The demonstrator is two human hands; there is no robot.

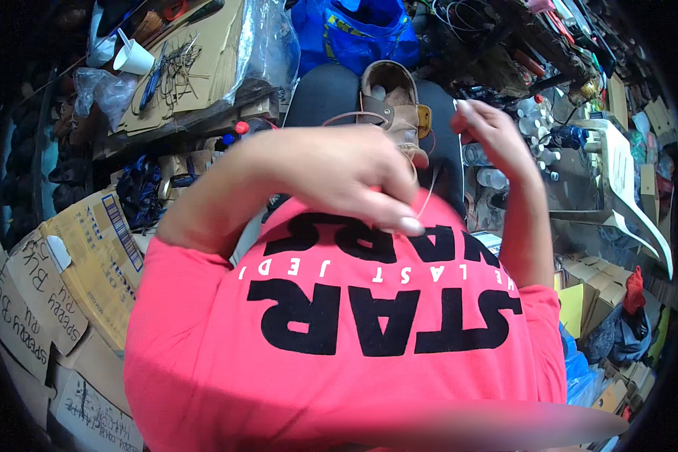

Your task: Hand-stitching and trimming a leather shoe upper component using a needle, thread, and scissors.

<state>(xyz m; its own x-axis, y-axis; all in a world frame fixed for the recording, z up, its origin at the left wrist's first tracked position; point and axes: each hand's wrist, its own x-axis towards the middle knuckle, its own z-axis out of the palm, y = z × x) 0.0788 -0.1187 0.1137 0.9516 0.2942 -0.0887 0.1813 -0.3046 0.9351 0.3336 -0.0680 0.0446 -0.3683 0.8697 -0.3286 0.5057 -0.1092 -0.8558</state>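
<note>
A brown leather shoe (403, 117) rests between my dark-clad knees, its opening facing away from me and its near part partly hidden by my left hand. My left hand (346, 169) reaches across in front of it, thumb and fingers pinched together. A pale thread (430, 194) runs up from beside that thumb towards the shoe. To the right of the shoe, my right hand (497, 135) is raised with its fingers closed. A thin white line, apparently thread, hangs by these fingertips; its full path cannot be made out. A yellow piece (424, 120) shows at the shoe's right side.
At the upper left, a cardboard-covered surface (222, 45) bears thin metal pieces and a white cup (134, 56). A blue bag (369, 38) lies beyond the shoe. Cardboard boxes (90, 264) stand at left; small bottles (493, 178) and tools crowd the right.
</note>
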